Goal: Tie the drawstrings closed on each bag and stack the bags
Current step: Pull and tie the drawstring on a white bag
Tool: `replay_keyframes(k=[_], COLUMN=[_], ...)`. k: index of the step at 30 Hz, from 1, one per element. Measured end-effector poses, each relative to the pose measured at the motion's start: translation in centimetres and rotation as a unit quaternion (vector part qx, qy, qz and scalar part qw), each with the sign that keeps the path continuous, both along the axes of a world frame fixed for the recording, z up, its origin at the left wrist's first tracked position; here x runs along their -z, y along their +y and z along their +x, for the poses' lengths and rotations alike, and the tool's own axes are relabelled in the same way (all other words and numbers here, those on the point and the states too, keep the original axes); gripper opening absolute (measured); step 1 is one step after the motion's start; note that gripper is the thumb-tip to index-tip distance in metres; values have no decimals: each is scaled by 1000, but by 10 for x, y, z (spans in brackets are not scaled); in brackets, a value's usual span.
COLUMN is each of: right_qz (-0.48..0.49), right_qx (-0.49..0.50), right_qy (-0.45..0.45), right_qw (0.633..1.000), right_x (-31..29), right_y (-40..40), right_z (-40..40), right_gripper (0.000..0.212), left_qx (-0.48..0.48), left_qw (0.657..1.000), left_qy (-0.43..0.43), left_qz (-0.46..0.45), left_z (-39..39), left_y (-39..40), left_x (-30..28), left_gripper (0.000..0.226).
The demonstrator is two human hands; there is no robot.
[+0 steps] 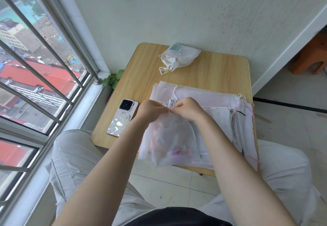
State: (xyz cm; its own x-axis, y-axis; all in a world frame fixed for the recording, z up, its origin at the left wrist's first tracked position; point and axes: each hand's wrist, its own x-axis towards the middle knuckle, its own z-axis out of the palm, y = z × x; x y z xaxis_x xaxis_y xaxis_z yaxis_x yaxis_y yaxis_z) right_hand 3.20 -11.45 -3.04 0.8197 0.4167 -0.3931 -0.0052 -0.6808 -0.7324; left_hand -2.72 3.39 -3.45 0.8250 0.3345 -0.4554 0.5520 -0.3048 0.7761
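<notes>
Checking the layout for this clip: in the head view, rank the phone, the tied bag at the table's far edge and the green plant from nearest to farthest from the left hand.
1. Phone, just left of the left hand on the table.
2. Green plant, beyond the table's left edge by the window.
3. Tied bag, at the far edge near the wall.

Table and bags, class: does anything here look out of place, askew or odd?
Mostly orderly. The pile of flat bags overhangs the table at its near and right edges, so it could slide off. A phone lies beside the pile, unrelated to the tying. Nothing looks spilled or damaged.
</notes>
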Motion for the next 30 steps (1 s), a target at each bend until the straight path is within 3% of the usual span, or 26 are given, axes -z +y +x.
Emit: replay_keyframes(k=[5, 8, 12, 15, 21, 25, 28, 30], right_qz=[26, 47, 195, 255, 245, 151, 26, 17], right_qx=[24, 36, 164, 192, 128, 94, 57, 41], right_qy=[69, 83, 33, -16, -19, 3, 12, 34], right_qw=[997, 995, 966, 947, 961, 984, 998, 998], right_x=[1, 1, -8, -21, -30, -30, -28, -28], right_y=[-6, -9, -7, -1, 9, 4, -4, -9], right_z=[1, 2, 4, 5, 2, 3, 6, 6], right_gripper=[25, 22, 12, 11, 15, 34, 32, 26], left_qx=[-66, -59, -4, 68, 161, 108, 57, 25], left_qw=[976, 955, 975, 988, 973, 983, 988, 990], left_qy=[-88, -113, -88, -64, -43, -52, -56, -56], left_qz=[-190, -268, -203, -125, -162, -135, -129, -130], left_z=[-6, -3, 2, 4, 6, 8, 8, 8], left_y=[-8, -5, -4, -4, -8, -4, 1, 2], left_x=[-3, -3, -7, -12, -24, -19, -14, -11], left_gripper=[16, 12, 14, 15, 28, 37, 28, 25])
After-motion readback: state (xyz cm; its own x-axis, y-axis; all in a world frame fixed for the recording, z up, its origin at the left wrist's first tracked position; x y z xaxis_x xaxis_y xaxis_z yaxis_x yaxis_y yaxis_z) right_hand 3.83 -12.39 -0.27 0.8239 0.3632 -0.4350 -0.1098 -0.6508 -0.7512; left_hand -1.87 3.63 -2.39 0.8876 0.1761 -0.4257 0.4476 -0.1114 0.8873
